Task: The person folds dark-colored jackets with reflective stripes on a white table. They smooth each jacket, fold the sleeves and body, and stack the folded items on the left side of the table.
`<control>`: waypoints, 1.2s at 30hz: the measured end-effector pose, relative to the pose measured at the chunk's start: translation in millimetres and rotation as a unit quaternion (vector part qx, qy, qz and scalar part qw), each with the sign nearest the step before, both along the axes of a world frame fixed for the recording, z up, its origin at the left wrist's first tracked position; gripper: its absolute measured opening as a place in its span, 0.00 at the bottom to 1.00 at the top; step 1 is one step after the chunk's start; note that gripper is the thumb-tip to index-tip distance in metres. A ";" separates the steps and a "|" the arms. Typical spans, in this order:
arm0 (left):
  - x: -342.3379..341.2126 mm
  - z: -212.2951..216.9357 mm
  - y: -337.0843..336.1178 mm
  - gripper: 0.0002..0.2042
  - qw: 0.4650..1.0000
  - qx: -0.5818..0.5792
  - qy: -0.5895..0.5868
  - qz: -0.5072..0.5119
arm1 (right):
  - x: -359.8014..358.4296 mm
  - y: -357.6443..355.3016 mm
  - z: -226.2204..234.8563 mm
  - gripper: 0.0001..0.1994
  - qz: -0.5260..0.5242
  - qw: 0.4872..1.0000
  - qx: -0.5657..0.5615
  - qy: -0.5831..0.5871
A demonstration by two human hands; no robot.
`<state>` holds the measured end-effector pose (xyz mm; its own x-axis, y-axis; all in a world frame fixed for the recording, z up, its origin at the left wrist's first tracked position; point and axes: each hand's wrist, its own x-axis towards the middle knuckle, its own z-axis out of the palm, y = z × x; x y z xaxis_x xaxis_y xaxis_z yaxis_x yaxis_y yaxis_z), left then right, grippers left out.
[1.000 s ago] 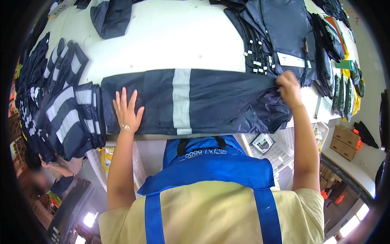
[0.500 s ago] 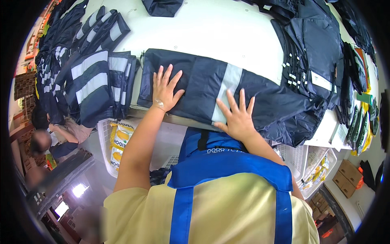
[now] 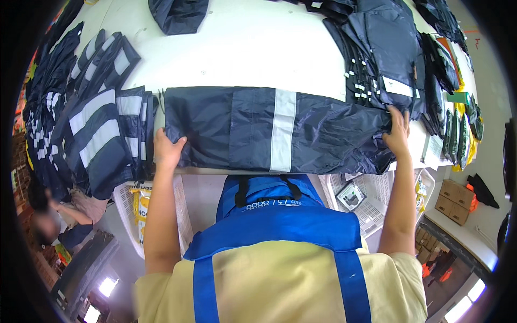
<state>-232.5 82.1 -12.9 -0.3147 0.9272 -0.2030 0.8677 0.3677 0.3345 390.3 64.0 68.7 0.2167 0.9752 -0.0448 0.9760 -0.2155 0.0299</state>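
Observation:
A dark navy garment [image 3: 253,132] with a pale grey reflective band lies lengthwise along the front of the white table [image 3: 253,48]. Its left part is smooth, while the right end is crumpled and gathered. At the left end, my left hand [image 3: 168,149] grips the edge, its thumb over the cloth and its other fingers partly hidden. My right hand [image 3: 397,132] has its thumb and fingers closed around the gathered right end. Left of the garment rests a stack of folded dark pieces [image 3: 99,126] with wide grey bands.
More dark garments [image 3: 385,54] with pale tags are piled at the right. A dark piece [image 3: 180,13] lies at the far edge. Baskets [image 3: 369,207] stand below the table front, one holding yellow packages [image 3: 141,210]. A person [image 3: 67,220] sits at lower left.
My hands have moved apart, from flat on the cloth to its two ends. The garment now lies straighter and level, and its right end has been drawn up from its earlier slant.

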 end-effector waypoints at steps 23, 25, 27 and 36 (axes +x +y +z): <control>34.3 8.3 0.4 0.28 0.921 -0.028 -0.384 0.065 | -368.6 6.9 -50.9 0.36 0.068 0.762 0.036 0.643; 35.4 10.6 2.1 0.32 0.918 -0.014 -0.392 0.063 | -380.5 24.2 -41.3 0.36 0.009 0.686 0.030 0.727; 32.0 12.5 -0.7 0.35 0.910 0.005 -0.410 0.061 | -391.0 37.9 -57.5 0.35 -0.058 0.687 -0.006 0.725; 172.1 133.2 24.7 0.43 0.880 -0.093 -0.332 -0.328 | -327.2 49.2 -24.9 0.37 -0.290 0.382 -0.048 0.876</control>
